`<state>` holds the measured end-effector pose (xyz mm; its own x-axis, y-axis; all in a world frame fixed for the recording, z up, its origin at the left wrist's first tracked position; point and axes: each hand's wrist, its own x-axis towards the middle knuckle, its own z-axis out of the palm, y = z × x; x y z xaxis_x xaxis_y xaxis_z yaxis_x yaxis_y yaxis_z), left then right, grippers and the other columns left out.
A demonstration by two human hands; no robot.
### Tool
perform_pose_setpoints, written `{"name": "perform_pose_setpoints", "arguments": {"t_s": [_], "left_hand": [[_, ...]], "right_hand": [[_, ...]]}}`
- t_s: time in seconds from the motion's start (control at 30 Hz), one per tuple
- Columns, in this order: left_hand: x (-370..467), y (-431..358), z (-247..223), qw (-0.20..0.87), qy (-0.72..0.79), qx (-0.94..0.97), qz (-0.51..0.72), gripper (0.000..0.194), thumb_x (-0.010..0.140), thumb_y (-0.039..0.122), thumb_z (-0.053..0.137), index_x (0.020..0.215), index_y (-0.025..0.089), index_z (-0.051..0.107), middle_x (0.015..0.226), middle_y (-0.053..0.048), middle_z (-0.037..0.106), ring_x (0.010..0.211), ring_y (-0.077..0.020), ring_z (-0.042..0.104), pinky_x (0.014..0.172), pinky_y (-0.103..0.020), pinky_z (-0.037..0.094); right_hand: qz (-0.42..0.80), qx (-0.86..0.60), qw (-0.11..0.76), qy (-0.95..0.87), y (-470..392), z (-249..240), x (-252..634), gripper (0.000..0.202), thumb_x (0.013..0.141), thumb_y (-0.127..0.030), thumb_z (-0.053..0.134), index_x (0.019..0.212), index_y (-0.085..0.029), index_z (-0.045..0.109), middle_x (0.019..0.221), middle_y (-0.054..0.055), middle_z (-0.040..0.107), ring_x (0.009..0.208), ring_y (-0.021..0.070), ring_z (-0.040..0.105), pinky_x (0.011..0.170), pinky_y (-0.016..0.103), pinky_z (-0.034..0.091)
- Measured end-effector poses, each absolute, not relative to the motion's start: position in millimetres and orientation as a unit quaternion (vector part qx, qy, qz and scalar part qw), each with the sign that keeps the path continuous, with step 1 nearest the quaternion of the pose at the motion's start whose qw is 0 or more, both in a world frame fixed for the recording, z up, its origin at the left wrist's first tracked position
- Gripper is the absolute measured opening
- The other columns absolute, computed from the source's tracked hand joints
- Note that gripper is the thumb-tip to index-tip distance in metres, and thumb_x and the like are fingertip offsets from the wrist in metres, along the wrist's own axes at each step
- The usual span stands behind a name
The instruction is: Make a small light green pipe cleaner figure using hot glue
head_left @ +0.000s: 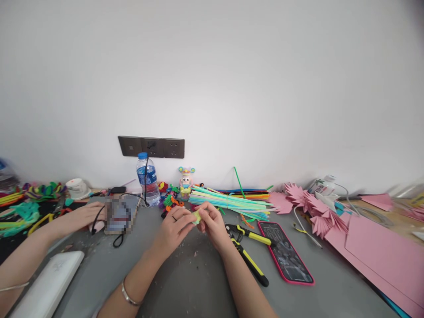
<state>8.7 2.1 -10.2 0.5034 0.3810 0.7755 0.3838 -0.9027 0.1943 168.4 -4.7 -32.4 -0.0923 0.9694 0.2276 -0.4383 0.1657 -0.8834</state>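
Note:
Pinched between my two hands is a small pale yellow-green piece (196, 217), which looks soft like bent pipe cleaner; fingers cover much of it. My left hand (175, 227), with a ring on a finger and a bangle at the wrist, closes on its left side. From the right, my right hand (213, 224) grips it with thumb and fingertips. Just beyond the hands lies a bundle of pastel pipe cleaners (232, 201). Yellow-and-black pliers (247, 254) rest on the grey table beside my right forearm, handles spread.
Another person's hand (92, 216) is at the left by a blurred-out phone (119, 216). A water bottle (148, 181) and a small figurine (186, 183) stand near the wall. Right of the pliers are a pink-cased phone (286, 251) and pink paper (384, 256). A white box (49, 282) lies front left.

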Motion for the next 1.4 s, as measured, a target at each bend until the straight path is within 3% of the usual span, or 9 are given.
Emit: {"name": "perform_pose_setpoints", "arguments": {"t_s": [1.4], "left_hand": [[8.4,3.5,-11.6,0.008,-0.219,-0.867,-0.447,0.016,0.088,0.010,0.053,0.098,0.022,0.056,0.086,-0.003,0.061,0.081,-0.0161,0.056,0.083,-0.033,0.048]], "right_hand": [[0.587,-0.277,0.608,-0.457,-4.4,-33.1,169.0,0.023,0.083,-0.040,0.065,0.084,-0.018,0.059,0.040,-0.009,0.049,0.034,0.0063,0.035,0.039,0.019,0.029]]}}
